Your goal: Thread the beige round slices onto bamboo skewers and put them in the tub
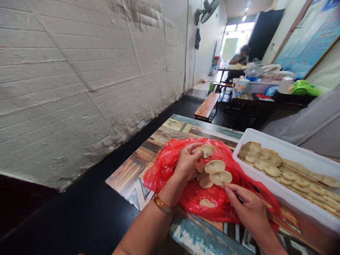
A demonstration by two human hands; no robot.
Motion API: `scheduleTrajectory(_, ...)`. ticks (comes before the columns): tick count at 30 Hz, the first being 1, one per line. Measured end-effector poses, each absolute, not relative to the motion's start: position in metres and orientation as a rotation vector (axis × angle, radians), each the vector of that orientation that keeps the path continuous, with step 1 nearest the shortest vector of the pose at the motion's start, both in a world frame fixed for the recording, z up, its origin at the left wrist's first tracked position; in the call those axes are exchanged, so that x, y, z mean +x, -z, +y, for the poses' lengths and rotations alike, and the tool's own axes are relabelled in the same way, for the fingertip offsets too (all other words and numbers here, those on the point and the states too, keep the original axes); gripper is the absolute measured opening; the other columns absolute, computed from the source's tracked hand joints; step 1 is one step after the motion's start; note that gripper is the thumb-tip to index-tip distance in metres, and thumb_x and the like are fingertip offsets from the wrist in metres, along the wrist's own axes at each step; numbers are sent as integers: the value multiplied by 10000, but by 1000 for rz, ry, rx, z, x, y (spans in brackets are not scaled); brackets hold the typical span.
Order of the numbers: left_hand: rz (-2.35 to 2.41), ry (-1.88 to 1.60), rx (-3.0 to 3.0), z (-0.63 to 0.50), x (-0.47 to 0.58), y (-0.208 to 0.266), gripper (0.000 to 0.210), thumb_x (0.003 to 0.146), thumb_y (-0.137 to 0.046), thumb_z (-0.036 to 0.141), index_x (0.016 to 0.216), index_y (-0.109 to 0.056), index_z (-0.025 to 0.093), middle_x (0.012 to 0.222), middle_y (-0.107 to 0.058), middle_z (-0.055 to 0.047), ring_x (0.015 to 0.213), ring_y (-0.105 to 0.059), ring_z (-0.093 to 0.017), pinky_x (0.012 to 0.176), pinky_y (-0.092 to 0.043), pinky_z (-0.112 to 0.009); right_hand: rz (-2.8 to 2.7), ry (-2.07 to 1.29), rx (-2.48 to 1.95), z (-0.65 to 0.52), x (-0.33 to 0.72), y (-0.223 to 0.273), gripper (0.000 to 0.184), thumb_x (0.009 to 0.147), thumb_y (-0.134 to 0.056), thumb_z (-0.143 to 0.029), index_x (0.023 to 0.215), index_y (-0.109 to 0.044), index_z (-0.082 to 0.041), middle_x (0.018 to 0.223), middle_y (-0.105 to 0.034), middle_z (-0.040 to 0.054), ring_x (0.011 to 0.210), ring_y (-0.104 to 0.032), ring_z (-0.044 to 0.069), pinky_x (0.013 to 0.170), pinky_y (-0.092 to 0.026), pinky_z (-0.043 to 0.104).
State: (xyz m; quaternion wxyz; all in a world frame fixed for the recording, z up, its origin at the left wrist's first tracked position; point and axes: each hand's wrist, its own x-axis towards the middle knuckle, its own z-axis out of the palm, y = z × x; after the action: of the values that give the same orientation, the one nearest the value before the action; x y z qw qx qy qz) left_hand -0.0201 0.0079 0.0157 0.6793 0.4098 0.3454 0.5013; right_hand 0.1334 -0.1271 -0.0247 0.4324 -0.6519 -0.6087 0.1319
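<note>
My left hand (190, 159) pinches a thin, beige, rounded food slice (207, 151) above the red plastic bag (164, 166). Between the fingertips of my right hand (245, 200) is the end of a skewer (224, 185), mostly hidden. Two slices (218, 173) appear threaded on that skewer, close to the left hand's slice. More loose slices (205, 182) lie on the bag below, and a single slice (207, 203) rests nearer me. Part of the bag is covered by both hands.
A white plastic tub (289, 141) at the right holds many skewered slices (273, 166). Bare skewers (284, 221) lie beside it on the wood-patterned table (148, 152). Beyond stand a bench (208, 105), a cluttered table and a seated person (240, 58). A white wall runs along the left.
</note>
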Motion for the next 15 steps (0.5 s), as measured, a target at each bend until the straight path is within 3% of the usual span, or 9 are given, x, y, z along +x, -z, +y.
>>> scheduleTrajectory(11, 760, -1101, 905, 6, -20, -18, 358, 577, -724, 217, 911, -643, 117, 641, -632, -7, 518, -527, -77, 496, -352, -182, -1550, -255, -1638, -127, 133, 28, 291, 852, -523, -396, 815, -729, -194, 812, -758, 61, 743, -720, 242, 701, -593, 338)
scheduleTrajectory(15, 785, -1142, 943, 2, -19, -21, 371, 597, -707, 184, 957, -635, 127, 576, -579, 36, 513, -518, -75, 510, -354, -180, -1534, -261, -1660, -128, 132, 27, 317, 857, -515, -422, 820, -726, -188, 819, -759, 56, 746, -721, 235, 695, -592, 335)
